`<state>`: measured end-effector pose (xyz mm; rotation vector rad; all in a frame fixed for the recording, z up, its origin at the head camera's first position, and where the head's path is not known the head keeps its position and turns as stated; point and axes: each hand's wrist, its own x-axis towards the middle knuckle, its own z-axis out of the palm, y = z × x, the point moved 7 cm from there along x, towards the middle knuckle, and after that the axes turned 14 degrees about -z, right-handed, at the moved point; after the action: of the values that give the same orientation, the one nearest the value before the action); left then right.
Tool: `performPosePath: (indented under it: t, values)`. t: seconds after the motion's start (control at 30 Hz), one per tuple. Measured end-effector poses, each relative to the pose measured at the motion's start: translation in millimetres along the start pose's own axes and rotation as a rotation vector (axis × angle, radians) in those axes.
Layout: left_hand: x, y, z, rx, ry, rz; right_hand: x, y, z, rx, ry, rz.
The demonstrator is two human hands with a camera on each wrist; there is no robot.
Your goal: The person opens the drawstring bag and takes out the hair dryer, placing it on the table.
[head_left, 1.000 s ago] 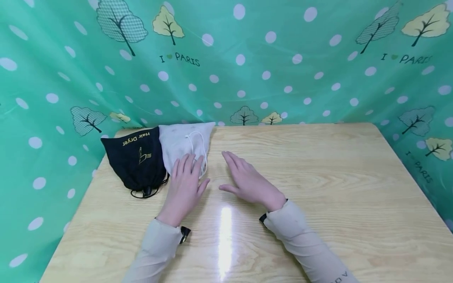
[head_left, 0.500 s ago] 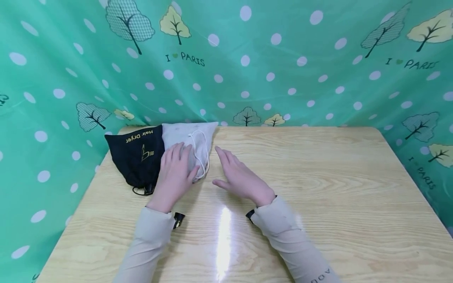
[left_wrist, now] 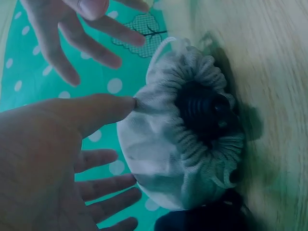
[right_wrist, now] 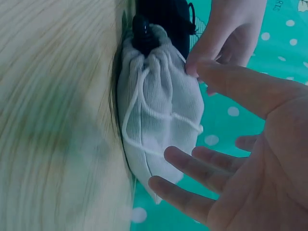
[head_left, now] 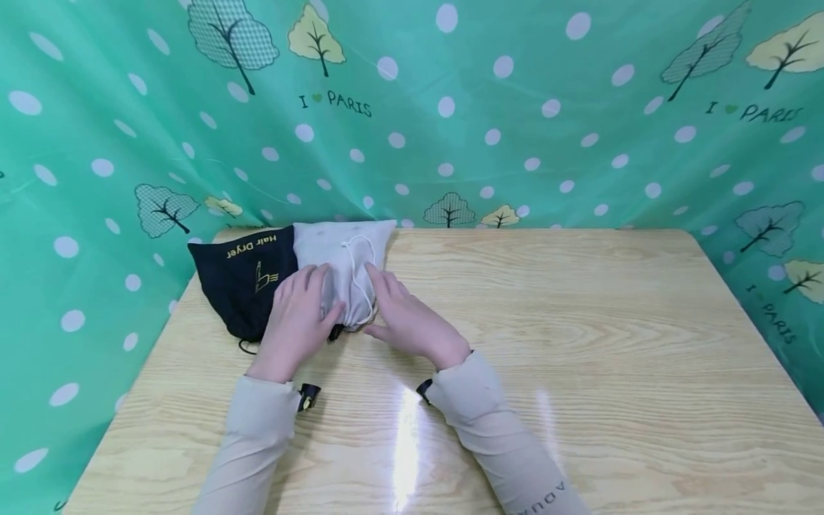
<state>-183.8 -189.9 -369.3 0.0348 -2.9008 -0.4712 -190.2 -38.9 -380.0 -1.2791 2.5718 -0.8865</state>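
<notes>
A light grey drawstring bag [head_left: 337, 239] lies at the table's back left, its white cord trailing over the top. From its gathered mouth pokes a black ribbed end [left_wrist: 202, 109]. My left hand [head_left: 296, 311] is at the bag's left side with fingers spread and slightly bent; in the left wrist view the thumb reaches the cloth or hovers just over it. At the bag's right side is my right hand [head_left: 412, 318], its fingers loosely extended in the right wrist view. Whether the fingertips touch the cloth I cannot tell.
A black drawstring bag [head_left: 225, 275] printed "Hair Dryer" lies against the grey one on the left, partly behind my left hand. The wooden table [head_left: 579, 322] stretches to the right. A green dotted curtain [head_left: 515, 129] hangs behind and at both sides.
Both hands have shifted left. The right hand has come in to the grey bag's right side, and the left hand has slid toward its left side, uncovering the black end at the mouth.
</notes>
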Motion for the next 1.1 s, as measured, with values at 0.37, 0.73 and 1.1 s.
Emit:
performPosePath:
  t: [0.37,0.73,1.1]
  values:
    - [2.6,-9.0,18.3,0.03,-0.168,-0.046,20.3,-2,14,-0.109,-0.05,-0.095]
    - [-7.0,-1.6,28.6,0.123,-0.198,-0.027,22.4,3,28,-0.129,-0.113,-0.106]
    - [-7.7,3.9,34.5,0.117,-0.207,-0.004,21.9,7,26,-0.158,-0.088,-0.114]
